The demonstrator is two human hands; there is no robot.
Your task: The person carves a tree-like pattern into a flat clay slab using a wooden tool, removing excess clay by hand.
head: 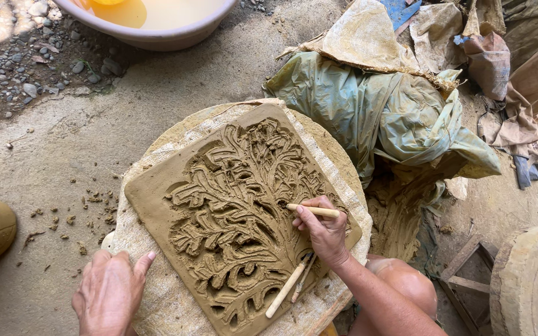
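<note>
A square slab of wet brown clay (157, 186), carved with a leafy branching relief, lies on a cloth-covered round stand (175, 305). My right hand (323, 231) rests on the slab's right part and grips a pale wooden carving tool (314, 211) whose tip touches the relief. My left hand (110, 291) lies flat, fingers together, on the cloth at the slab's lower left corner and holds nothing. Two more wooden tools (289, 286) lie on the slab below my right hand.
A pale basin (157, 38) of murky water stands at the top. Crumpled green plastic and sacks (381, 106) are heaped to the right. Clay crumbs (88, 208) dot the concrete floor on the left. A round wooden block (530, 280) sits at the lower right.
</note>
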